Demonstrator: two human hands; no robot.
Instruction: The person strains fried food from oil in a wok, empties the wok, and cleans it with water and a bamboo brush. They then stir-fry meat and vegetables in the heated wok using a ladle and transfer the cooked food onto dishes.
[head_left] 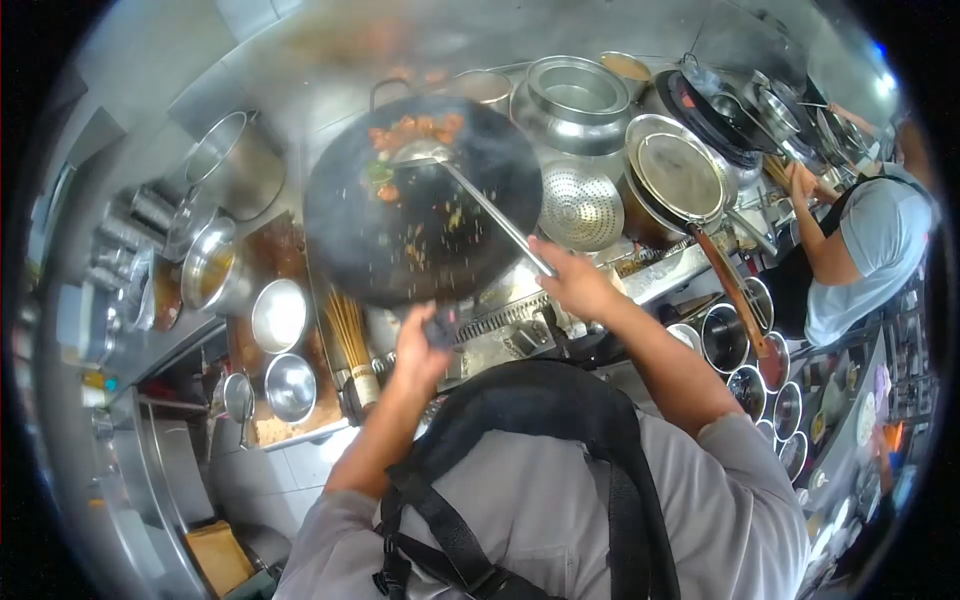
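Note:
A large black wok (340, 230) is tilted over the stove, with reddish food pieces (425, 128) near its far rim and small bits scattered over its surface. My left hand (422, 345) is closed round a dark cloth or grip (440, 328) at the wok's near edge. In my right hand (575, 280) is the handle end of a metal ladle (495, 212). The ladle's bowl lies at the food in the upper part of the wok. Something green sits just left of the bowl.
A perforated strainer (580, 205), a large pot (570, 95) and a mesh sieve (680, 175) stand right of the wok. Metal bowls (280, 315) and a bamboo brush (350, 335) lie left. A co-worker (865, 250) works at the far right.

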